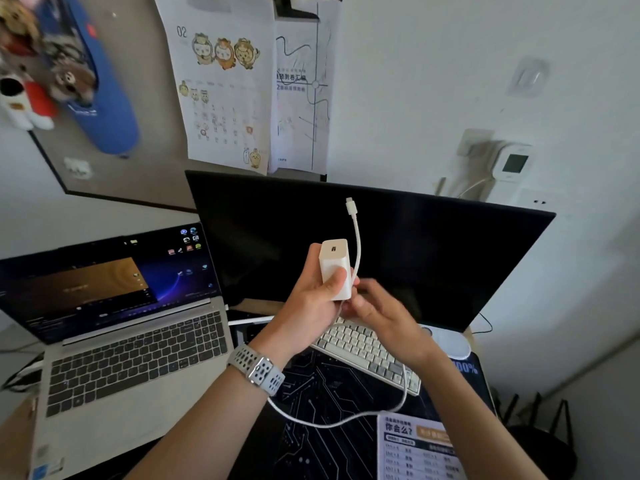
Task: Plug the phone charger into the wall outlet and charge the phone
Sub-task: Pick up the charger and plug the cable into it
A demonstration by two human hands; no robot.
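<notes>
Head view: the white block-shaped plastic charger (333,268) is held upright in the left hand (313,303), fingers wrapped round it; its white cable (356,244) is pinched by the right hand (375,311). A white wall outlet (535,201) is seen up and right, nearer the right hand.

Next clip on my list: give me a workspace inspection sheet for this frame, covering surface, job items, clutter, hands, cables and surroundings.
Surface: dark desk mat with a circuit pattern.
Job's things: white charger block held up in front of the dark monitor; phone nothing seen; a wall plate with slots sits right of the monitor, blurred.
Clutter: open laptop, white keyboard, printed leaflet.
Grippers: left hand grips the charger block; right hand touches its lower end, blurred.
Cables: white cable loops over the mat, its free plug pointing up.
Surroundings: calendar sheet, plush toys, small wall display.
</notes>
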